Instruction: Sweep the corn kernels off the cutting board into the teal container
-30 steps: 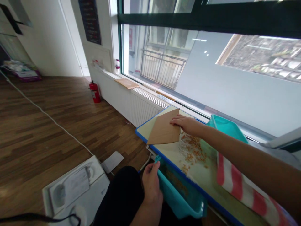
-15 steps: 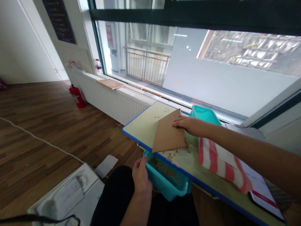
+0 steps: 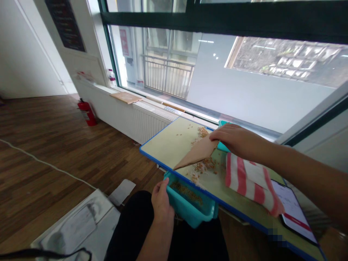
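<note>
My right hand (image 3: 231,137) grips the upper edge of a piece of brown cardboard (image 3: 197,154), which stands tilted on the table (image 3: 163,141). Its lower corner reaches the blue table edge. Small tan grains (image 3: 205,165) lie scattered beneath and on both sides of the cardboard, with pale crumbs near the front edge. My left hand (image 3: 160,197) is closed on the rim of a teal plastic bin (image 3: 191,214), held just under the table edge above my lap. A layer of grains covers part of the bin's floor.
A red-and-white striped cloth (image 3: 252,181) and a tablet-like device with a lit screen (image 3: 293,210) lie on the table's right side. Behind my right hand is another teal bin (image 3: 223,146). A radiator (image 3: 149,123) runs below the window; a fire extinguisher (image 3: 87,113) stands left.
My right hand has tipped the cardboard from nearly flat to a steeper tilt, uncovering grains on the table behind and in front of it. My left hand still holds the bin.
</note>
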{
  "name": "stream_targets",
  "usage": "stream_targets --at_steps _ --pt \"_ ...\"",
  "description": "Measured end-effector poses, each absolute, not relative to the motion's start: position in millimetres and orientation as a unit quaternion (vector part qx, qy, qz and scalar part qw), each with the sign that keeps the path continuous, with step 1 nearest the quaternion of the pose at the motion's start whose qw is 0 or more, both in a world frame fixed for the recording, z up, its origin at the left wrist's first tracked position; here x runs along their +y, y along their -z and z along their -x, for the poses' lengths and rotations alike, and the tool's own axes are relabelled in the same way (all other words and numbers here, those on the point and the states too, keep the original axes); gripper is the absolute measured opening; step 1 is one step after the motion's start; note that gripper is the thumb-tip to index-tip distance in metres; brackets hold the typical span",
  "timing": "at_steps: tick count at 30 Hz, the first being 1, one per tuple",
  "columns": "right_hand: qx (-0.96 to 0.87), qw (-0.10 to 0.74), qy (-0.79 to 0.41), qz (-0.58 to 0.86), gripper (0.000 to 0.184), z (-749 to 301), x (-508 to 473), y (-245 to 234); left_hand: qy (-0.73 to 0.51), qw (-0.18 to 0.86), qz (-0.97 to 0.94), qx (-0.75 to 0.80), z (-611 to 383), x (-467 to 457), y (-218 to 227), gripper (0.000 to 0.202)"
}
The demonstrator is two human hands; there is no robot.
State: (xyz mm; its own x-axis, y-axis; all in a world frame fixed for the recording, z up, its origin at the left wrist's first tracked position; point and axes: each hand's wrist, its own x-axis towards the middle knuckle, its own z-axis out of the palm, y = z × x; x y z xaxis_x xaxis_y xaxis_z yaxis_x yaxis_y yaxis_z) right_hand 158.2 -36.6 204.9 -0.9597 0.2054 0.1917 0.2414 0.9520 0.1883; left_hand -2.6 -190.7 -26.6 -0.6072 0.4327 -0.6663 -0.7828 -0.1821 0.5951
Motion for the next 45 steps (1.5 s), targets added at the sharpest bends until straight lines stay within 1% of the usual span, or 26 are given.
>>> stream_targets --at_steps 4,7,9,12,18,24,30,35,40,45 --pt "-0.972 0.095 0.156 0.145 0.034 -168.0 -57.0 -213.6 -0.747 0.408 0.178 0.494 2.9 -192.8 27.9 0.022" --pt "-0.956 0.112 0.189 0.193 0.048 -175.9 -76.0 -208.3 -0.751 0.412 0.165 0.489 2.9 -194.5 28.5 0.023" --pt "-0.947 0.103 0.212 0.217 0.057 -179.4 -87.5 -201.3 -0.756 0.416 0.153 0.482 3.1 -194.6 28.6 0.023" --pt "-0.941 0.078 0.235 0.230 0.063 -181.1 -96.7 -189.0 -0.760 0.414 0.151 0.477 3.7 -193.8 28.5 0.023" --pt "-0.929 0.076 0.278 0.233 0.060 -175.4 -94.0 -169.4 -0.761 0.413 0.151 0.477 5.2 -192.9 30.0 0.020" --pt "-0.921 0.071 0.302 0.235 0.058 -167.4 -98.0 -164.2 -0.757 0.419 0.159 0.475 6.6 -193.8 28.5 0.020" --pt "-0.930 0.068 0.271 0.238 0.062 -154.8 -101.6 -161.3 -0.756 0.422 0.163 0.472 8.5 -195.3 28.3 0.021" --pt "-0.928 0.050 0.264 0.256 0.057 -138.8 -97.3 -163.3 -0.757 0.420 0.159 0.475 9.8 -196.3 30.1 0.022" --pt "-0.908 0.079 0.287 0.294 0.057 -133.5 -95.6 -174.4 -0.761 0.417 0.159 0.471 11.1 -198.1 29.0 0.023" --pt "-0.914 0.093 0.247 0.308 0.056 -132.0 -97.2 -165.9 -0.753 0.422 0.160 0.479 11.2 -198.0 28.7 0.023"
